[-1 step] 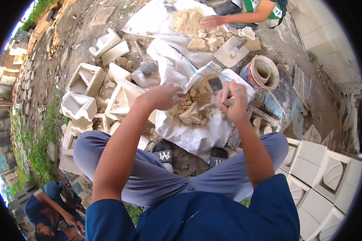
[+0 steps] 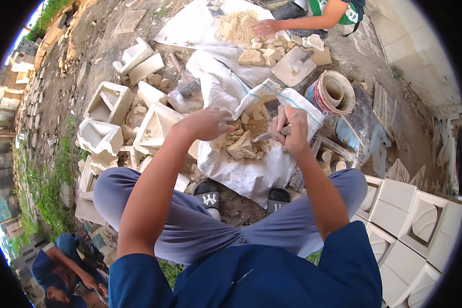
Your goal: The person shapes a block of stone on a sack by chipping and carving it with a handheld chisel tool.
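Note:
My left hand [image 2: 210, 124] reaches over the left side of a heap of stone chunks and crumbs, its fingers bent inward beside the pieces; what they hold, if anything, is hidden. In my closed right hand [image 2: 291, 129] is a hand tool with a greyish shaft [image 2: 263, 137]. Its shaft points left toward a large pale stone chunk [image 2: 243, 147]; the fist hides the rest. Just behind that fist a dark block-like piece [image 2: 272, 107] shows, and whether it joins the tool I cannot tell. Under the heap lies a white woven sack [image 2: 246, 177], between my feet.
Broken pale hollow blocks [image 2: 108, 102] pile up at left, near a hammer [image 2: 190, 88]. A bucket [image 2: 333, 92] and a trowel [image 2: 302, 60] stand beyond my right hand. Another person's hand [image 2: 264, 27] touches a sand heap [image 2: 237, 25]. Carved blocks [image 2: 421, 220] fill the lower right.
My right fist has turned and shifted slightly left, with the tool still in it. My left hand stays nearly in place. The other person's hand has moved slightly left.

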A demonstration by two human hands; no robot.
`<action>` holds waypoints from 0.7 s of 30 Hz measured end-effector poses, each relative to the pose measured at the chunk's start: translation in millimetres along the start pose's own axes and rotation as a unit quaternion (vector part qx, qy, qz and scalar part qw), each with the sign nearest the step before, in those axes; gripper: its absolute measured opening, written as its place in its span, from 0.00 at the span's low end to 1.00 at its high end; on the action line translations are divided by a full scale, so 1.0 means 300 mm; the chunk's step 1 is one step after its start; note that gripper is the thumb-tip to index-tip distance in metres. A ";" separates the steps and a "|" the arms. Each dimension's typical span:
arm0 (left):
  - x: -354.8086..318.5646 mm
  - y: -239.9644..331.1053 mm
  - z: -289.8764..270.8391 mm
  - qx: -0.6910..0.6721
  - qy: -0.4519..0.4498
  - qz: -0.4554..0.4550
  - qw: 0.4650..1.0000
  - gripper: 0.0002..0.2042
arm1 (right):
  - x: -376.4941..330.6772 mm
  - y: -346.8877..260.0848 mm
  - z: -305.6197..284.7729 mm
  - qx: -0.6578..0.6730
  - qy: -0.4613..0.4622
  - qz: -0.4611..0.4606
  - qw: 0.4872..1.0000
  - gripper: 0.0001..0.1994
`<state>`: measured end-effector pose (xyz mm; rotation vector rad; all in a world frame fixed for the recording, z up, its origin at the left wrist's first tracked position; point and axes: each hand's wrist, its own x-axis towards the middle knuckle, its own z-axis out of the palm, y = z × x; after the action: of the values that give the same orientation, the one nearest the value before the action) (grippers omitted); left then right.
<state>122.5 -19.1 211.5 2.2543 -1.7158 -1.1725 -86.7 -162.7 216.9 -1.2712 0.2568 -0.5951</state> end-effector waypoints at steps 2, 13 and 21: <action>0.004 -0.016 0.005 0.010 0.001 -0.012 1.000 0.27 | 0.016 -0.003 0.000 -0.020 -0.003 0.005 1.000 0.28; -0.012 -0.030 0.007 0.034 0.005 -0.035 0.999 0.27 | 0.090 -0.081 0.002 -0.035 -0.021 -0.020 0.999 0.25; -0.013 -0.013 -0.006 0.009 0.006 -0.015 1.000 0.28 | 0.086 -0.019 -0.061 -0.071 -0.053 -0.099 0.991 0.20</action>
<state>126.3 -15.0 212.8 2.3005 -1.7003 -1.1521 -76.0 -192.9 220.5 -1.4718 0.0865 -0.6860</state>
